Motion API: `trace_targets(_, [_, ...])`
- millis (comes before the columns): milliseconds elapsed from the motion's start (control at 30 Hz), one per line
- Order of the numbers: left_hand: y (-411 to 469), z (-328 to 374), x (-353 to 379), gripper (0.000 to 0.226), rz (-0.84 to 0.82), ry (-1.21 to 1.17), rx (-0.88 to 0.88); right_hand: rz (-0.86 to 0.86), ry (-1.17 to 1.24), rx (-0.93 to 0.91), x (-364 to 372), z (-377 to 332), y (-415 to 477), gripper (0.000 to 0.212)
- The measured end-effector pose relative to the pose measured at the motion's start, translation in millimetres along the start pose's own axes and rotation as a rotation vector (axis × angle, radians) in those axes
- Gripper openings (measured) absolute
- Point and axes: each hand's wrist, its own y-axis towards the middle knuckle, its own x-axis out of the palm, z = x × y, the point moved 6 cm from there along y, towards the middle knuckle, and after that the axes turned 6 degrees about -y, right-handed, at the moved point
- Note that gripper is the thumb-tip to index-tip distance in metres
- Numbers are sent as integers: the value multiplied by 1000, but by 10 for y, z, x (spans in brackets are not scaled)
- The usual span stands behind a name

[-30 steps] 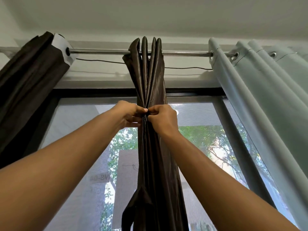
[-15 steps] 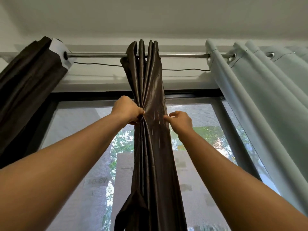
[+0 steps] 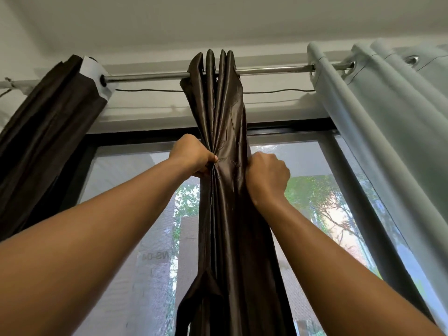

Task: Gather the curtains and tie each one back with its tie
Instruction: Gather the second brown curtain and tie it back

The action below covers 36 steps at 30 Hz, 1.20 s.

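A dark brown satin curtain (image 3: 225, 112) hangs bunched in narrow folds from the middle of the metal rod (image 3: 150, 77). My left hand (image 3: 194, 156) pinches its left folds just below the window's top frame. My right hand (image 3: 268, 177) is closed around the curtain's right edge at about the same height, fingers hidden behind the cloth. A loose strip of the same brown cloth (image 3: 189, 309), possibly the tie, dangles at the curtain's lower left. A second dark brown curtain (image 3: 48, 132) hangs gathered at the far left.
A pale grey-green eyelet curtain (image 3: 392, 122) hangs in folds at the right end of the rod. A thin black cord (image 3: 148, 90) runs under the rod. Behind is a screened window with a dark frame (image 3: 373, 226), trees and a building outside.
My right hand has moved from the curtain's front to its right edge and closed around it. My left hand keeps its pinch. The view has tilted slightly.
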Motion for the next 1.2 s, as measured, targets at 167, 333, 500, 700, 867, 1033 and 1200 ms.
trace_targets(167, [7, -22, -5, 19, 30, 29, 21, -45, 92, 100, 10, -3, 58, 12])
trace_targets(333, [-1, -38, -22, 18, 21, 21, 5, -525, 458, 350, 643, 235, 22, 55])
trace_targets(500, [18, -69, -14, 19, 9, 22, 9, -669, 814, 605, 860, 189, 10, 44])
trace_targets(700, [32, -114, -12, 19, -3, 2, 20, -320, 332, 382, 455, 296, 203, 13])
trace_targets(867, [43, -85, 51, 22, -10, -24, 35, -192, 243, 189, -35, 26, 321, 16])
trace_targets(1033, [77, -34, 97, 22, -12, -59, 37, -191, 140, 9, -177, -361, 246, 8])
trace_targets(1200, [109, -70, 43, 17, -12, -14, 45, -72, 48, -51, -281, -425, 119, 14])
